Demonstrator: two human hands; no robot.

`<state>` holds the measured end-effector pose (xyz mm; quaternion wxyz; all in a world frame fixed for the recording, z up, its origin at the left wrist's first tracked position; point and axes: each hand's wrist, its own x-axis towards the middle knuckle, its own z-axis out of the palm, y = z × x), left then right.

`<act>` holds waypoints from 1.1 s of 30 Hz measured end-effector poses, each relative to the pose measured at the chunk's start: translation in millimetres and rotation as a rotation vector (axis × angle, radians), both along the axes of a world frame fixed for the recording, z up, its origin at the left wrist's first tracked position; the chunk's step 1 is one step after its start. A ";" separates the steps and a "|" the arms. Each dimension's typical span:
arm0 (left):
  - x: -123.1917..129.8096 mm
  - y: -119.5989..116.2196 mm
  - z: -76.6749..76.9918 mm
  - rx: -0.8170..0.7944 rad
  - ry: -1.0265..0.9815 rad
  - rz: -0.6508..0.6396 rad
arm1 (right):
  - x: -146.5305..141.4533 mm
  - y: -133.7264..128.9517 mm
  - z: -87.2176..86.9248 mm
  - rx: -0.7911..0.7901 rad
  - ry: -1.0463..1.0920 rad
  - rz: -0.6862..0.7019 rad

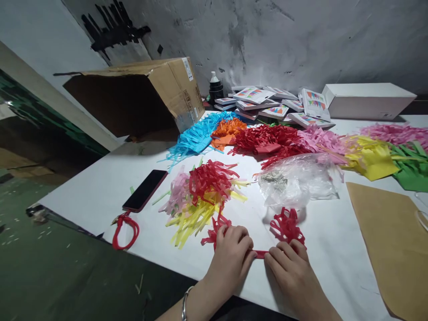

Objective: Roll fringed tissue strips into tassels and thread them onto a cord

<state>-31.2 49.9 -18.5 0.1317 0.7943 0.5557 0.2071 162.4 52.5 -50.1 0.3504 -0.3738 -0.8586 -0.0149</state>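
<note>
A red tissue paper tassel (260, 254) lies across the front of the table, its narrow middle showing between my two hands and its fringed ends fanning out beyond them. My left hand (234, 249) has its fingers closed on the left part. On the right part, my right hand (290, 263) is closed in the same way; my palms hide much of the strip. Just beyond my left hand rests a pile of tassels, with red fringe (211, 178) on top of yellow fringe (197, 216) and pink fringe (177, 191).
A phone (145, 191) with a red strap lies left. Behind are blue (197, 133), orange and dark red fringes, a clear plastic bag (301, 178), stacked white boxes (257, 96) and an open cardboard carton (174, 89). Brown card (388, 240) lies right.
</note>
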 end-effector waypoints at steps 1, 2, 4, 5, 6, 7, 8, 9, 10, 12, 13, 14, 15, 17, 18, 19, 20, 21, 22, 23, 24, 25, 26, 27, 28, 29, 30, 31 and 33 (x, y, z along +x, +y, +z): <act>-1.6 -1.0 -1.2 0.024 -0.019 -0.040 | -1.8 1.0 -0.1 -0.007 0.005 -0.007; -3.1 -1.8 -2.7 0.052 -0.031 -0.080 | -3.2 1.9 0.2 -0.014 0.017 -0.017; -5.1 -3.0 -6.2 0.110 -0.034 -0.141 | -5.4 3.0 1.6 -0.034 0.047 -0.034; -5.5 -3.1 -7.9 0.139 -0.035 -0.159 | -6.4 3.3 2.6 -0.047 0.058 -0.038; -5.5 -2.9 -9.2 0.163 -0.041 -0.173 | -7.5 3.4 3.6 -0.057 0.064 -0.038; -5.2 -2.5 -10.1 0.179 -0.057 -0.185 | -8.8 3.5 4.5 -0.062 0.061 -0.031; -4.8 -1.7 -10.5 0.181 -0.080 -0.195 | -10.0 3.5 5.2 -0.059 0.053 -0.021; -4.4 -0.9 -10.3 0.166 -0.108 -0.199 | -10.9 3.6 5.7 -0.051 0.042 -0.008; -4.2 0.0 -9.8 0.136 -0.137 -0.197 | -11.1 3.7 6.0 -0.042 0.028 0.001; -4.9 1.5 -7.9 0.055 -0.184 -0.169 | -8.2 4.0 6.1 -0.032 0.006 0.007; -5.7 1.8 -7.0 0.018 -0.199 -0.147 | -4.9 4.1 6.0 -0.035 -0.001 0.003; -6.7 1.7 -6.2 -0.012 -0.208 -0.126 | -0.6 4.2 5.9 -0.044 -0.008 -0.002; -7.7 1.2 -5.5 -0.026 -0.214 -0.109 | 4.5 4.2 5.7 -0.055 -0.012 -0.008; -9.1 -1.0 -4.5 -0.025 -0.211 -0.093 | 14.5 3.7 5.3 -0.079 0.008 -0.030; -9.1 -2.5 -4.1 -0.014 -0.202 -0.094 | 18.3 3.2 5.1 -0.097 0.033 -0.042; -8.5 -4.0 -3.6 0.001 -0.191 -0.096 | 20.7 2.6 5.0 -0.125 0.064 -0.054; -7.1 -5.4 -3.1 0.015 -0.177 -0.095 | 21.7 1.8 5.2 -0.160 0.097 -0.067; -5.0 -6.4 -2.4 0.023 -0.159 -0.089 | 21.4 0.9 5.7 -0.198 0.128 -0.084; -2.3 -6.9 -1.6 0.023 -0.136 -0.078 | 20.1 0.1 6.4 -0.235 0.150 -0.103; 0.7 -6.9 -0.7 0.019 -0.106 -0.060 | 18.2 -0.7 7.2 -0.268 0.165 -0.128; 3.8 -6.3 0.2 0.009 -0.067 -0.039 | 16.3 -1.4 8.2 -0.288 0.174 -0.154; 6.6 -5.2 1.1 0.002 -0.021 -0.017 | 14.6 -1.8 9.0 -0.301 0.177 -0.177; 8.8 -3.9 1.8 0.001 0.028 -0.002 | 13.4 -2.0 9.6 -0.305 0.176 -0.194; 10.3 -2.5 2.3 0.010 0.073 0.001 | 12.7 -2.1 9.9 -0.308 0.171 -0.200; 11.0 -1.3 2.3 0.028 0.112 -0.013 | 12.4 -1.9 10.0 -0.303 0.161 -0.195; 11.0 -0.5 1.9 0.054 0.147 -0.046 | 12.4 -1.8 9.8 -0.286 0.151 -0.180; 10.7 -0.2 0.7 0.087 0.176 -0.093 | 12.3 -1.6 9.4 -0.254 0.138 -0.151; 10.3 -0.2 -1.1 0.120 0.194 -0.149 | 12.1 -1.6 8.9 -0.206 0.119 -0.116; 10.5 -0.4 -6.5 0.161 0.208 -0.254 | 10.5 -1.6 7.8 -0.092 0.071 -0.042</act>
